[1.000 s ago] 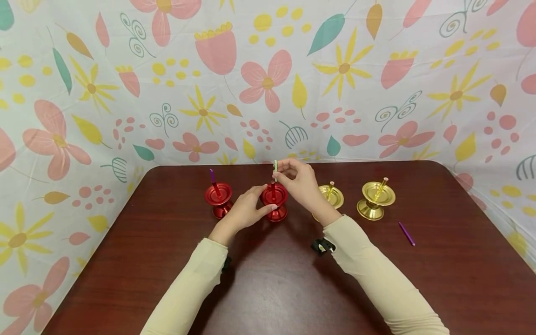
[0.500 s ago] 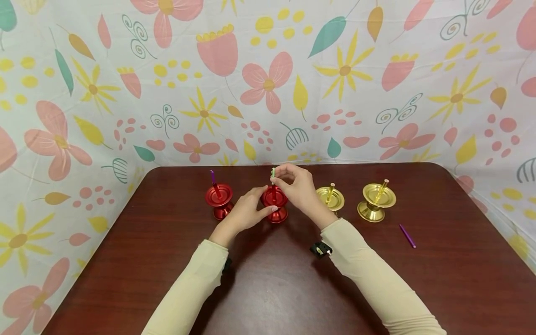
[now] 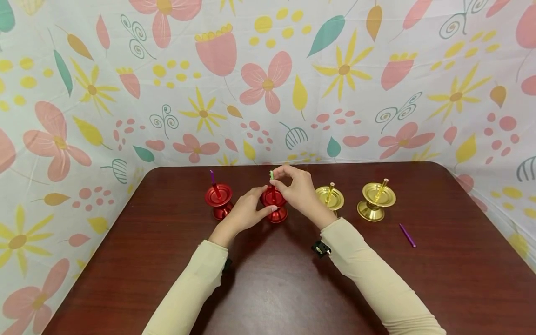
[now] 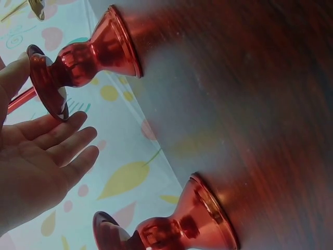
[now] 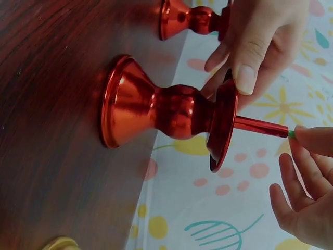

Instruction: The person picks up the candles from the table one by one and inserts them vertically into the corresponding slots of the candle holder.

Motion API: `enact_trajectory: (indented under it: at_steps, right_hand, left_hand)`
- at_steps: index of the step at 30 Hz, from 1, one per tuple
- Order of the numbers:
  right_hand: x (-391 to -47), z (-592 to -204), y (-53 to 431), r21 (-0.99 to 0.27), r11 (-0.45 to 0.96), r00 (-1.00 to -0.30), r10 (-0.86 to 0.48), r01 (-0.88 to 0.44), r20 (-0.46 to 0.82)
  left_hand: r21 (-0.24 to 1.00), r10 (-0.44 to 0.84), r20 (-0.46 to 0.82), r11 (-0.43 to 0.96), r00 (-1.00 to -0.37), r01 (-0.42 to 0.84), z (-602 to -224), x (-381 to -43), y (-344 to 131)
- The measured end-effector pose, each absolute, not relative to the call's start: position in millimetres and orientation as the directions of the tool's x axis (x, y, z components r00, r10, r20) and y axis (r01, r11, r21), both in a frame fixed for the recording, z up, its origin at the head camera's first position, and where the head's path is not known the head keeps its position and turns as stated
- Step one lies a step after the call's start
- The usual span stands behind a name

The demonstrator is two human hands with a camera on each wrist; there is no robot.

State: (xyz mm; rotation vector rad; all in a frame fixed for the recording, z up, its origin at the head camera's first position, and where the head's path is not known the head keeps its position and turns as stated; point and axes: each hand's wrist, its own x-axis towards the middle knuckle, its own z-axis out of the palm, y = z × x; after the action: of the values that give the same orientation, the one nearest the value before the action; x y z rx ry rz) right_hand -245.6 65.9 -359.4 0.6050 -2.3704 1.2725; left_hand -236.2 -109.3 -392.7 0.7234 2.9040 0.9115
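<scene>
My left hand (image 3: 244, 211) grips the dish rim of a red metal candle holder (image 5: 179, 112), its thumb on one side and fingers on the other. The holder stands upright on the table. A thin green candle (image 3: 271, 175) is pinched between the thumb and fingertips of my right hand (image 3: 300, 190). In the right wrist view, the candle's green end (image 5: 292, 134) shows right at the mouth of the holder's red tube (image 5: 260, 126). My right fingertips hide most of the rest of the candle there.
Left of my hands stands another red candle holder (image 3: 218, 195) with a purple candle (image 3: 212, 177) in its tube. Two gold candle holders (image 3: 371, 210) stand to the right, one partly behind my right wrist. A loose purple candle (image 3: 407, 235) lies on the dark wooden table (image 3: 293, 288).
My right hand has moved slightly down and left with the green candle, bringing it to the tube's top and lower into it. The left hand has kept its hold on the red candle holder.
</scene>
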Motion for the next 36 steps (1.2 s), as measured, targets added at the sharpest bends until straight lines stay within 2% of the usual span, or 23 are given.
enact_trajectory:
  at_steps: [12, 20, 27, 36]
  right_hand:
    - [-244.0, -365.2, 66.5, -0.674, 0.49, -0.826, -0.214, -0.552, 0.521]
    - [-235.2, -364.8, 74.7, -0.602, 0.478, -0.761, -0.283, -0.64, 0.584]
    - [-217.4, -355.9, 88.9, -0.546, 0.478, -0.717, -0.333, -0.689, 0.613]
    - [-191.7, -348.8, 112.3, -0.503, 0.524, -0.717, -0.373, -0.687, 0.589]
  left_hand:
    - [0.551, 0.425, 0.123, 0.722, -0.897, 0.418, -392.2, -234.6, -109.1]
    - [0.573, 0.431, 0.121, 0.706, -0.894, 0.417, -393.9, -234.2, -107.9]
    - [0.587, 0.444, 0.068, 0.707, -0.894, 0.396, -393.8, -233.3, -108.4]
    - [0.46, 0.443, 0.112, 0.77, -0.889, 0.442, -396.6, -228.5, -107.7]
